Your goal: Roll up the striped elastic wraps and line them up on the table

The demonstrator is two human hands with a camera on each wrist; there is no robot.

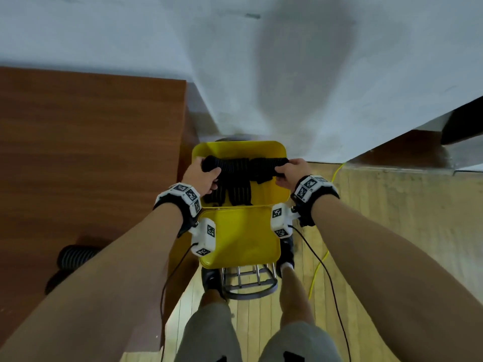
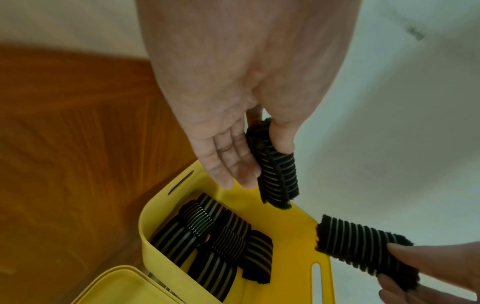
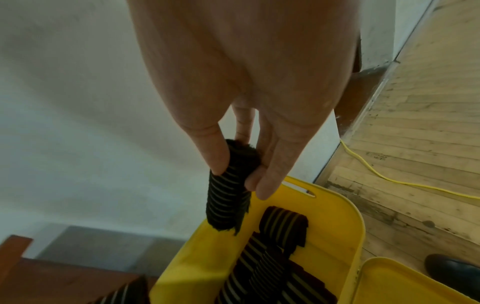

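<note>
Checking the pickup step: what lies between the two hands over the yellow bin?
In the head view, dark striped wraps lie in the yellow bin between the left hand and right hand; each hand grips a wrap.

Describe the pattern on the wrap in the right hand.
Black with thin pale stripes on the wrap in the right hand; right wrist view shows it best.

wraps (image 2: 223, 242) in bin (image 2: 293, 224), right of table (image 1: 86, 142)

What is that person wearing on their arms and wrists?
Bare forearms, no sleeves. Each wrist carries a black strap with white blocks printed with black-and-white square codes: left wrist band, right wrist band. A white boxy camera unit hangs under each, trailing a thin black cable.
</note>
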